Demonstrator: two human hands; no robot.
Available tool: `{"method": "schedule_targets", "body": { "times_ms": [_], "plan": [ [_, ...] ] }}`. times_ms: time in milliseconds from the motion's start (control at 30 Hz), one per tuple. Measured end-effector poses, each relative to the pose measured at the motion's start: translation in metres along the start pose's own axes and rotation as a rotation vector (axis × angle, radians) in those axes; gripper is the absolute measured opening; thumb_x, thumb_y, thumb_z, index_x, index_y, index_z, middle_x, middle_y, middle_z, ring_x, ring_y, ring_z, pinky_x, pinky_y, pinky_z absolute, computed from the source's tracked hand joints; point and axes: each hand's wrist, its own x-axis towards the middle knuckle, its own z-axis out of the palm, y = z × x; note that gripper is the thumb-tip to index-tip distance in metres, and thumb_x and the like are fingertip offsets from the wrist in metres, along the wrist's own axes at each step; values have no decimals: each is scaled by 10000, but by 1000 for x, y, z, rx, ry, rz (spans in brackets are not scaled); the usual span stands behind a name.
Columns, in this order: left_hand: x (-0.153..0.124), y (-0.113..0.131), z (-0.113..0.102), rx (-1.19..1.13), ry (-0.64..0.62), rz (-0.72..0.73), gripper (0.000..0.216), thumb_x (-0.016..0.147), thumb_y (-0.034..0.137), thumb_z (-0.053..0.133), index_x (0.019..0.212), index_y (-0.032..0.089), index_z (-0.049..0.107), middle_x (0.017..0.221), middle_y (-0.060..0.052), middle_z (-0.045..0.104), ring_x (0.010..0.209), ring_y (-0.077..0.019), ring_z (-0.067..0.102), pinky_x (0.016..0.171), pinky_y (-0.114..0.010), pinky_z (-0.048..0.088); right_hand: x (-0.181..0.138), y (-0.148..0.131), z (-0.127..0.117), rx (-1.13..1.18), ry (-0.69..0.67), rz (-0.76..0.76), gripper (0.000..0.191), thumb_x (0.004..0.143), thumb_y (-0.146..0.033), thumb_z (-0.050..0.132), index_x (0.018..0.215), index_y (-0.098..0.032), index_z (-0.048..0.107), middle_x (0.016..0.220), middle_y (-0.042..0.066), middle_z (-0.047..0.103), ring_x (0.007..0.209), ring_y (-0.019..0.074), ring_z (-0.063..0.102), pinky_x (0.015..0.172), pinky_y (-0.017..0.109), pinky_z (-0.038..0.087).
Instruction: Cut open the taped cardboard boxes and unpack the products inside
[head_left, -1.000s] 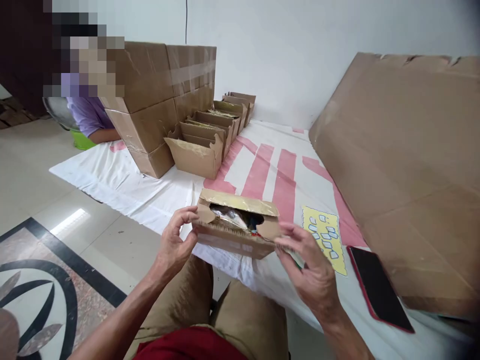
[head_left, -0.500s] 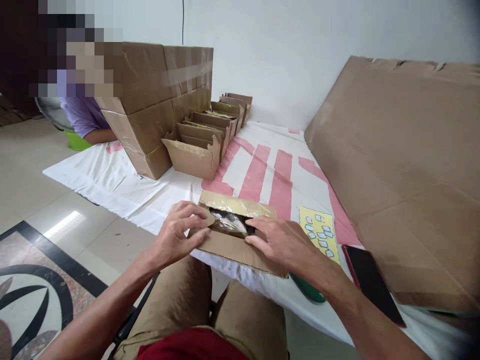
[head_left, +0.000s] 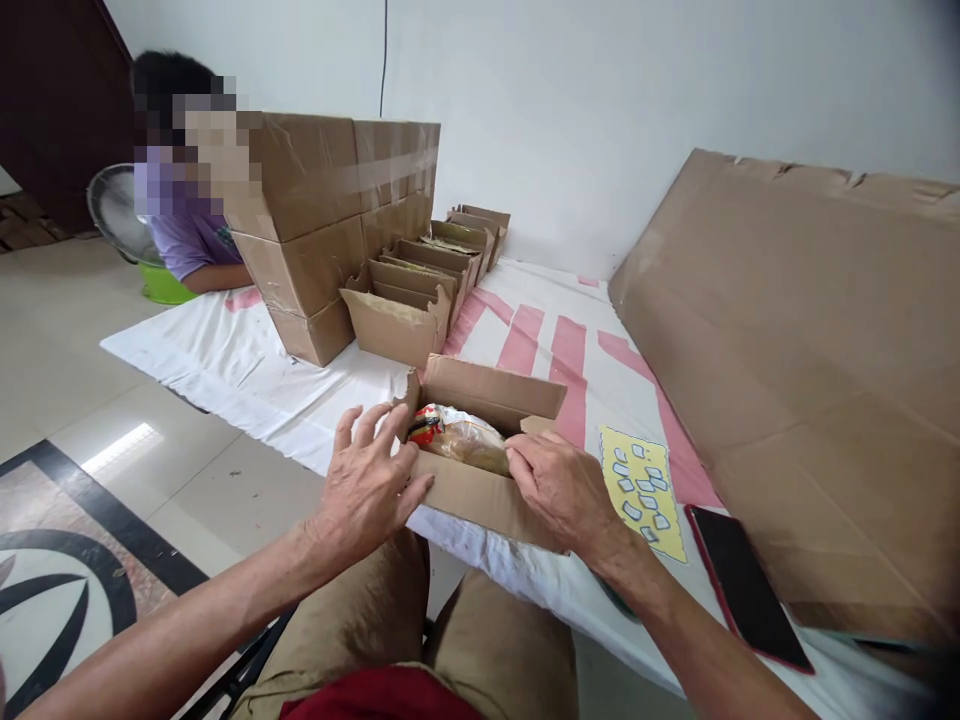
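A small brown cardboard box [head_left: 480, 490] lies open on the white and red sheet [head_left: 247, 360] right in front of me. Inside it shows a clear plastic packet [head_left: 459, 440] with a red patch at its left end. My left hand [head_left: 371, 490] rests on the box's left end with fingers spread flat. My right hand [head_left: 559, 490] presses on the box's right front edge, fingers curled over the rim beside the packet. The box's back flap stands up.
A row of several open small boxes [head_left: 397, 315] runs along two large taped cartons [head_left: 330, 225] at the left. A big flat cardboard sheet [head_left: 810, 350] leans at the right. A yellow sticker sheet [head_left: 645, 490] and a dark phone [head_left: 746, 590] lie nearby. Another person [head_left: 191, 240] sits behind the cartons.
The box was held up in both hands, then set down on the sheet. Its top flap now stands open and the packet inside shows more fully. Both hands shifted onto the box's front.
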Motion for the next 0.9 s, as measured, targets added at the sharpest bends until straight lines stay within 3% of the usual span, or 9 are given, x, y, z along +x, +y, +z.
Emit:
{"method": "schedule_targets", "body": {
  "times_ms": [133, 233, 367, 467, 533, 600, 733, 800, 900],
  "plan": [
    [-13, -3, 8, -75, 2, -132, 239, 918, 390, 656, 983, 173, 730, 1422, -231, 564, 1343, -444, 486, 1063, -668, 421, -8, 9, 6, 313, 222, 64, 295, 958, -264, 484, 836, -220, 749, 716, 25, 712, 708, 199, 632, 661, 313, 417],
    [-21, 0, 20, -126, 29, -215, 252, 915, 379, 650, 1044, 171, 707, 1461, -234, 531, 1393, -443, 454, 1085, -673, 420, -10, 14, 7, 637, 367, 212, 250, 922, -361, 560, 847, -221, 752, 725, 12, 706, 683, 189, 615, 659, 306, 448],
    [-24, 7, 30, -146, 40, -277, 266, 902, 392, 672, 1060, 180, 703, 1459, -213, 561, 1409, -452, 450, 1152, -718, 322, -4, 17, 0, 1081, 693, 402, 215, 817, -422, 676, 782, -216, 723, 710, -17, 680, 665, 167, 586, 645, 293, 472],
    [-22, 11, 23, -241, 93, -312, 215, 895, 369, 680, 1028, 207, 728, 1495, -174, 561, 1484, -462, 371, 1193, -746, 211, 0, 15, -18, 1205, 871, 366, 197, 812, -408, 709, 775, -214, 719, 699, -34, 647, 656, 147, 571, 652, 284, 477],
    [-19, 12, 7, -430, 187, -384, 218, 900, 392, 677, 1017, 221, 748, 1491, -154, 576, 1479, -435, 397, 1201, -696, 254, 0, 11, -35, 1127, 895, 280, 180, 872, -389, 698, 821, -220, 736, 706, -37, 647, 653, 144, 576, 644, 278, 474],
    [-15, 11, -15, -804, 205, -505, 325, 927, 493, 636, 1065, 225, 756, 1411, -152, 643, 1343, -385, 558, 1123, -594, 422, -3, 3, -51, 938, 906, 177, 156, 934, -347, 669, 869, -228, 746, 734, -31, 666, 665, 145, 589, 640, 276, 469],
    [-8, 6, -60, -1787, -127, -705, 834, 856, 871, 404, 1254, 202, 703, 1198, -183, 744, 1012, -370, 732, 802, -498, 599, -20, -20, -72, 447, 939, -225, 158, 949, -193, 635, 1024, -273, 748, 888, -1, 751, 836, 190, 680, 785, 337, 499],
    [-7, 1, -74, -2017, -177, -747, 902, 796, 930, 408, 1279, 222, 688, 1143, -171, 764, 1012, -398, 739, 787, -542, 605, -31, -29, -73, 254, 828, -416, 267, 935, -169, 633, 1117, -332, 741, 978, -3, 794, 947, 227, 709, 901, 406, 482],
    [-11, -5, -80, -2063, -39, -754, 767, 786, 886, 517, 1212, 280, 714, 1090, -123, 792, 1040, -401, 743, 853, -592, 598, -48, -34, -70, 148, 557, -473, 327, 956, -215, 611, 1183, -416, 734, 1085, -28, 810, 1046, 260, 714, 976, 468, 436]
  ]
}}
